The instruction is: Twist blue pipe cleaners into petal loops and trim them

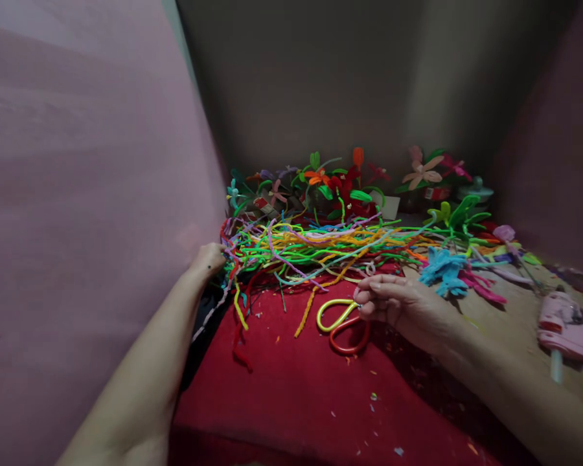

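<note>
A heap of fuzzy pipe cleaners (315,249) in green, orange, yellow, purple and red lies across the red cloth (272,388). My left hand (208,259) reaches in at the heap's left end; its fingers are hidden there. Just in front of the heap, my right hand (388,298) has its fingers pinched together, and what they hold, if anything, is too small to make out. Beneath those fingertips lies a pair of scissors with one yellow and one red handle loop (350,336); the hand hides its blades. Loose orange, yellow and red stems hang over the front of the heap.
Finished pipe-cleaner flowers (354,184) stand along the back wall. Fuzzy blue pieces (442,270) and green leaves (461,217) lie to the right. A pink glue gun (563,327) rests at far right. Small scraps dot the cloth. A pinkish wall (102,162) bounds the left.
</note>
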Available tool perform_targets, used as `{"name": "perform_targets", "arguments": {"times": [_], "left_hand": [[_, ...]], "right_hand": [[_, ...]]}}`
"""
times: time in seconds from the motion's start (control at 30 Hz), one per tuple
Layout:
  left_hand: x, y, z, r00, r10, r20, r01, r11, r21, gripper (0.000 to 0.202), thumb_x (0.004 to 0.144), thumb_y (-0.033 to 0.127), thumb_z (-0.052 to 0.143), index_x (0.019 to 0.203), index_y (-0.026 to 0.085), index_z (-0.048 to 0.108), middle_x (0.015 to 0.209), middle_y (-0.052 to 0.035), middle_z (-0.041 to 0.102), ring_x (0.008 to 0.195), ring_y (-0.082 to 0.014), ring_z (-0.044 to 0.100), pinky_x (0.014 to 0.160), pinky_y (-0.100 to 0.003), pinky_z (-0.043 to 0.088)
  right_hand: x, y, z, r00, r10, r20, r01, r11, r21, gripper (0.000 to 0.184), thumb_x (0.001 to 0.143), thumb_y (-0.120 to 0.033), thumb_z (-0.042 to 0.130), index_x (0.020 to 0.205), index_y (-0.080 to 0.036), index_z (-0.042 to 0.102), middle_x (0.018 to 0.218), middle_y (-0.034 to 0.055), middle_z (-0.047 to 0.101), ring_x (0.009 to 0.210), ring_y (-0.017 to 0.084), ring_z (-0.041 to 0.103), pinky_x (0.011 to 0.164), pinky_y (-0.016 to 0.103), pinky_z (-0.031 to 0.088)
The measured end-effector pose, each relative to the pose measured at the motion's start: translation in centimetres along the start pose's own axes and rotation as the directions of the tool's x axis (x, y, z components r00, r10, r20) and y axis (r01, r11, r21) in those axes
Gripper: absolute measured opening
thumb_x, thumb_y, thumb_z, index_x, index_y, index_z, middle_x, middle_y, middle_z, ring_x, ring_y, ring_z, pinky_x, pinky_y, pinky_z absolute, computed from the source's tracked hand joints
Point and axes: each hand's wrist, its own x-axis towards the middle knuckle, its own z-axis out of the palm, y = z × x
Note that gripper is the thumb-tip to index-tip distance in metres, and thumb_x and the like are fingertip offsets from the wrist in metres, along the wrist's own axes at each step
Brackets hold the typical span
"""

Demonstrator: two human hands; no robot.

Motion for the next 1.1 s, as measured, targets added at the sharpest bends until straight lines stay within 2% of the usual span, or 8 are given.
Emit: {"name": "perform_targets", "arguments": {"times": [0.1,0.2,0.43,0.6,0.73,0.93,1.03,1.1], "left_hand": [[-0.3,-0.4,-0.3,1.000,-0.008,0.005,0.008,1.000,0.013,0.026,0.082,0.029,0.057,0.103,0.014,0.062,0.106,-0.0084,0.063,0.098,-0.0236,0.059,0.081,-0.036,0.048],[-0.9,-0.7,-0.9,0.995,-0.041,-0.089,0.041,0.999,0.004,0.022,0.077,0.020,0.053,0.090,0.011,0.068,0.092,-0.0108,0.069,0.093,-0.0254,0.061,0.076,-0.030,0.045],[-2.2,-0.8,-0.4,0.944,-0.075,-0.321,0.052,0.995,-0.080,0.026,0.074,0.019,0.046,0.089,0.015,0.067,0.082,-0.0092,0.070,0.082,-0.0231,0.063,0.072,-0.029,0.045],[-2.7,-0.4,-0.6,0.849,-0.003,-0.529,-0.059,0.993,-0.100,0.025,0.075,0.010,0.039,0.089,0.014,0.060,0.101,-0.0152,0.063,0.099,-0.0261,0.059,0.086,-0.035,0.042],[-3.0,-0.2,-1.3,0.767,0.013,-0.641,-0.139,0.979,-0.146,0.022,0.075,0.007,0.041,0.090,0.015,0.054,0.104,-0.0159,0.061,0.098,-0.0270,0.060,0.082,-0.038,0.045],[-2.9,0.1,-2.1,0.682,-0.007,-0.731,-0.307,0.905,-0.295,0.021,0.078,0.006,0.039,0.093,0.018,0.049,0.086,-0.0052,0.066,0.082,-0.0157,0.066,0.071,-0.029,0.052],[-3.4,1.0,-2.6,0.642,0.002,-0.766,-0.382,0.868,-0.318,0.014,0.081,0.010,0.043,0.092,0.018,0.048,0.095,-0.0059,0.065,0.089,-0.0141,0.065,0.074,-0.026,0.052],[-3.9,1.7,-3.3,0.586,0.009,-0.810,-0.439,0.844,-0.308,0.011,0.082,0.013,0.045,0.090,0.018,0.049,0.105,-0.0068,0.061,0.098,-0.0140,0.062,0.080,-0.027,0.051]], "right_hand": [[-0.2,-0.1,0.3,1.000,-0.002,0.013,0.002,1.000,-0.021,0.009,0.075,-0.018,0.063,0.081,-0.013,0.066,0.075,0.0073,0.070,0.060,0.014,0.065,0.061,0.027,0.054],[-0.3,-0.2,0.9,0.999,-0.010,0.035,0.012,0.998,-0.064,0.010,0.075,-0.019,0.064,0.081,-0.012,0.066,0.074,0.0076,0.069,0.059,0.014,0.065,0.058,0.025,0.053],[-0.3,-0.1,1.9,1.000,0.018,0.016,-0.016,0.990,-0.137,0.011,0.073,-0.020,0.066,0.079,-0.012,0.065,0.074,0.0082,0.069,0.059,0.012,0.064,0.057,0.021,0.050],[-0.3,-0.2,1.9,0.999,0.038,0.003,-0.038,0.989,-0.146,0.011,0.072,-0.021,0.067,0.078,-0.012,0.064,0.074,0.0080,0.068,0.059,0.013,0.064,0.059,0.023,0.050],[-0.2,-0.1,2.1,0.999,0.028,0.029,-0.023,0.987,-0.158,0.014,0.071,-0.023,0.068,0.076,-0.012,0.064,0.073,0.0079,0.068,0.058,0.013,0.064,0.058,0.024,0.050],[-0.6,0.1,2.1,0.997,0.026,0.067,-0.016,0.989,-0.145,0.014,0.070,-0.024,0.069,0.077,-0.012,0.064,0.074,0.0084,0.069,0.059,0.013,0.064,0.059,0.025,0.050],[-0.8,0.0,2.0,0.997,0.034,0.063,-0.025,0.990,-0.136,0.015,0.069,-0.024,0.070,0.076,-0.012,0.064,0.073,0.0086,0.069,0.059,0.013,0.064,0.060,0.026,0.050],[-0.9,0.0,2.0,0.997,0.038,0.061,-0.030,0.991,-0.133,0.016,0.068,-0.024,0.071,0.075,-0.012,0.063,0.072,0.0085,0.069,0.058,0.013,0.064,0.060,0.025,0.050]]}}
